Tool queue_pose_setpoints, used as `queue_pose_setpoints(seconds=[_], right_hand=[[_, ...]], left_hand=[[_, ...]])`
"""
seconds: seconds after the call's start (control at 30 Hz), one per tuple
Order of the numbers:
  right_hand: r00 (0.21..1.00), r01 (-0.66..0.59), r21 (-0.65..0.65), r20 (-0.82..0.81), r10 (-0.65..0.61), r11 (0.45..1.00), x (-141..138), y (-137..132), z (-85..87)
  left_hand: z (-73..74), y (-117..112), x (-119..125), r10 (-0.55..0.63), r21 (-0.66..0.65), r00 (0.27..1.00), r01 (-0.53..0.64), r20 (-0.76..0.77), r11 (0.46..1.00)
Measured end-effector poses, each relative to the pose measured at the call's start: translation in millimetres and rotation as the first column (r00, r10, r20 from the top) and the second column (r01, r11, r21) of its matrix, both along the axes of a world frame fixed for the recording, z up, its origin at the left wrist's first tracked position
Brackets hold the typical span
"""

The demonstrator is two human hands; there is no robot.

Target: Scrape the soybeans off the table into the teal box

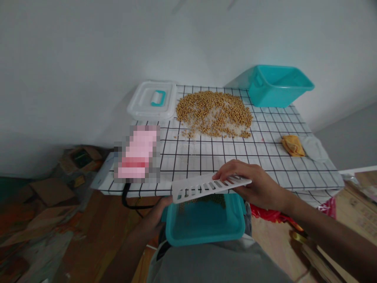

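Observation:
My right hand (255, 184) is closed on the right end of a white slotted plastic scraper or tray (194, 188), its exact kind unclear. This piece is tilted over the far rim of a teal plastic bin (206, 240) at my lap, below the table's front edge. Several small beans (216, 199) show inside the bin along its far side. At the bin's left side, my left hand (160, 214) grips its edge, with most fingers hidden. On the table lies a wide heap of tan soybeans (212, 112), mixed with white grains.
A grid-patterned cloth covers the table (224, 151). A clear lid (153, 103) with a teal handle lies back left, a pixelated pink object (138, 151) nearer. Another teal bin (279, 88) stands back right. A folded yellow cloth (293, 145) sits right; cardboard boxes (47, 196) are on the floor.

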State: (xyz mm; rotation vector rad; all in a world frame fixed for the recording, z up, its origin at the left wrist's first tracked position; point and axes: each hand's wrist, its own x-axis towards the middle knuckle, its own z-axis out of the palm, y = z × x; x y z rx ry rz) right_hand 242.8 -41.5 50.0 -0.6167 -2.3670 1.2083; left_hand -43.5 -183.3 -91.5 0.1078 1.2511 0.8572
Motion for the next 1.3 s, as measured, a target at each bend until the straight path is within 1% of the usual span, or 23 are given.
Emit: queue_pose_setpoints(seconds=[0.07,0.13,0.27,0.37,0.43,0.5,0.57,0.6,0.67,0.73,0.77,0.8,0.87,0.93,1.1,1.3], right_hand=[[1.000,-0.024,-0.009,-0.008,0.024,1.000,1.2,3.6,0.0],[0.998,-0.061,-0.011,-0.014,0.061,0.998,3.8,7.6,0.4],[0.993,-0.116,-0.034,-0.003,0.116,0.993,13.0,14.4,2.8],[0.990,-0.141,-0.078,-0.004,0.141,0.987,20.3,17.7,5.5],[0.988,-0.157,-0.114,-0.018,0.156,0.981,23.2,19.1,7.1],[0.989,-0.147,-0.157,-0.033,0.144,0.977,24.4,20.3,8.1],[0.996,-0.090,-0.188,-0.043,0.083,0.978,24.8,21.8,8.4],[0.999,-0.036,-0.188,-0.047,0.027,0.982,25.2,22.8,8.3],[0.991,0.119,-0.140,-0.048,-0.127,0.983,27.2,25.0,8.0],[0.961,0.272,-0.068,-0.034,-0.275,0.960,30.9,26.6,7.7],[0.946,0.324,-0.043,-0.019,-0.325,0.945,33.2,26.8,7.6],[0.937,0.349,-0.030,0.001,-0.350,0.936,35.4,26.5,7.6],[0.943,0.330,-0.034,0.040,-0.329,0.943,38.9,24.3,7.4],[0.960,0.279,-0.060,0.054,-0.276,0.958,40.0,20.2,6.8],[0.991,0.131,-0.121,0.023,-0.129,0.984,32.9,5.8,5.7],[0.999,0.022,-0.193,0.031,-0.017,0.981,23.0,-10.9,11.7]], left_hand=[[-1.2,-0.3,-0.2,0.001,0.013,1.000,-0.001,0.011,1.000],[-0.4,-0.3,-0.7,-0.026,0.016,0.999,0.026,0.032,1.000],[6.0,0.9,-0.1,-0.086,0.019,0.994,0.085,0.066,0.996],[9.9,1.1,1.2,-0.106,-0.011,0.993,0.106,0.049,0.994],[10.3,0.6,2.0,-0.110,-0.044,0.993,0.112,0.042,0.993],[9.2,0.1,2.9,-0.109,-0.054,0.992,0.112,0.061,0.992],[7.7,0.0,4.5,-0.089,-0.018,0.994,0.090,0.058,0.996],[7.1,0.2,5.6,-0.073,0.008,0.996,0.072,0.048,0.997],[6.1,0.9,8.5,-0.040,0.042,0.999,0.038,0.032,0.998],[5.5,1.7,11.8,-0.034,0.040,0.999,0.032,0.035,0.999],[5.2,2.0,13.3,-0.038,0.029,0.998,0.037,0.041,0.999],[5.0,2.3,14.6,-0.040,0.021,0.998,0.039,0.042,0.999],[4.9,2.7,16.7,-0.032,0.017,0.998,0.032,0.045,0.999],[5.7,3.4,18.1,-0.026,0.014,0.999,0.025,0.043,1.000],[8.0,4.3,20.1,-0.019,0.026,0.998,0.018,0.052,1.000],[2.4,-3.7,17.0,-0.005,-0.113,0.998,-0.002,-0.060,0.994]])
